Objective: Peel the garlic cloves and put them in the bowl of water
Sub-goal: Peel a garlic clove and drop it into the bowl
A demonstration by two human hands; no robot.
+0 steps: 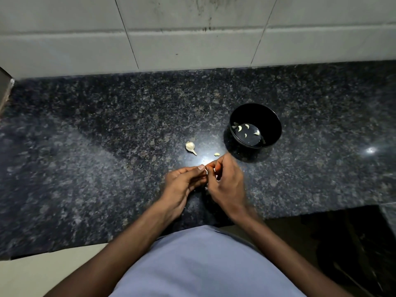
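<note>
My left hand (183,180) and my right hand (225,179) meet over the dark granite counter, fingertips together. Between them they pinch a small pale garlic clove (206,171), mostly hidden by the fingers. A black bowl (272,118) stands just beyond and to the right of my hands, holding water with several peeled cloves (240,128) floating in it. The remainder of a garlic bulb (190,146) with its stem lies on the counter ahead of my left hand. One small loose clove piece (216,154) lies near my right fingertips.
The speckled granite counter (107,146) runs back to a tiled wall (192,39). Its front edge steps in at the lower right, above a dark gap (342,243). A grey object's corner (5,91) shows at the far left.
</note>
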